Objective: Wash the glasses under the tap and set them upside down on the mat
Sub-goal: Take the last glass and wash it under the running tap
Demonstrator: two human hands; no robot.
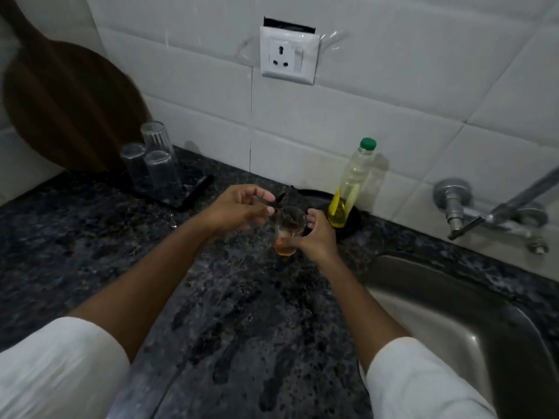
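Note:
A clear glass (287, 229) with a little amber liquid at its bottom stands upright on the dark granite counter, and my right hand (314, 237) grips it from the right. My left hand (242, 208) hovers just left of its rim with the fingers spread and nothing in them. Three clear glasses (152, 163) stand upside down on a dark mat (193, 193) at the back left. The metal tap (496, 211) juts from the tiled wall at the right, above the steel sink (453, 309).
A plastic bottle of yellow liquid with a green cap (352, 186) stands right behind my right hand, on a dark round thing. A round wooden board (69, 107) leans on the wall at the left. A white wall socket (289, 55) is above.

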